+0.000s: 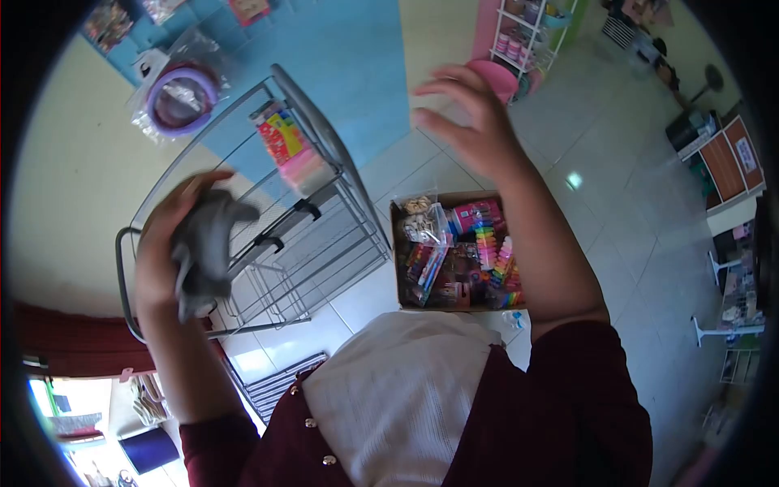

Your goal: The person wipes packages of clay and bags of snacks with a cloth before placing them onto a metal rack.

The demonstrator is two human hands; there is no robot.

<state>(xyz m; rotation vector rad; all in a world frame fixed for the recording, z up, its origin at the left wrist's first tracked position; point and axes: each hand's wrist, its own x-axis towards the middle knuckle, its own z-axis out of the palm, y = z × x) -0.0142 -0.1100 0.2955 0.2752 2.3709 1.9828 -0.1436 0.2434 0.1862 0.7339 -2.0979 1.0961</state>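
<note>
My left hand (166, 235) is closed around a crumpled grey cloth (209, 243), held over the near left end of a grey metal wire rack (324, 280). Some of its fingers are hidden behind the cloth. Raised to the right of the rack, my right hand (471, 114) has its fingers apart and holds nothing; it is slightly blurred. On the rack's top shelf, near the far end, stand colourful packets (281, 138) and a pink-and-white pack (307, 169). Two black hooks or clips (307, 209) sit on the rack's edge.
A cardboard box (399, 276) full of colourful packaged items stands on the tiled floor below my right arm. Purple rings in plastic (180, 99) hang on the left wall. Farther off are a pink tub (495, 79), a white shelf (523, 36) and a brown-fronted cabinet (734, 158).
</note>
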